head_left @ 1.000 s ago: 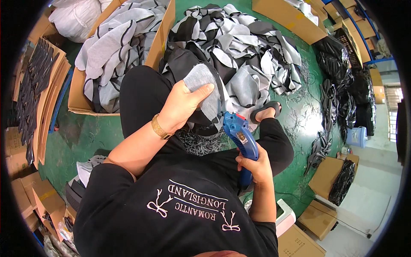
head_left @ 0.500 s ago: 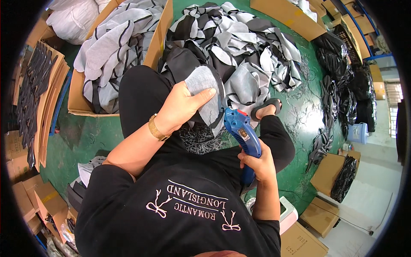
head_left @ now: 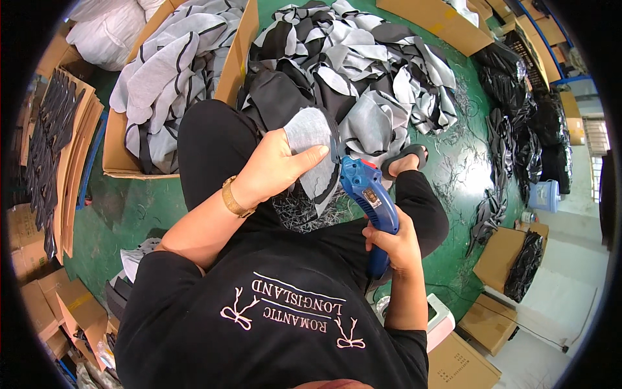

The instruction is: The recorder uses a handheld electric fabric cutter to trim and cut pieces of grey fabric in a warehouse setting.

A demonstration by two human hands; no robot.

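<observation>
My left hand [head_left: 275, 165] pinches a grey fabric piece [head_left: 311, 129] with a black edge, thumb on top and the other fingers hidden beneath it. In my right hand [head_left: 396, 241] is a blue handheld electric cutter [head_left: 370, 194] with a red button, my fingers wrapped round its handle. The cutter's head meets the black right edge of the fabric; its blade is too small to make out. Beyond my knees lies a large heap of grey and black fabric pieces [head_left: 353, 58] on the floor.
At the left, a cardboard box [head_left: 139, 170] holds more grey pieces with black edging. Thin trimmed scraps [head_left: 304, 211] litter the green floor [head_left: 460, 162] between my legs. Black plastic bags [head_left: 547, 123] and cartons [head_left: 486, 324] line the right side. Flat cardboard sheets [head_left: 74, 162] stand at far left.
The cutter's head has moved slightly up along the fabric's right edge, away from me. My left hand still grips the fabric, which has shifted slightly.
</observation>
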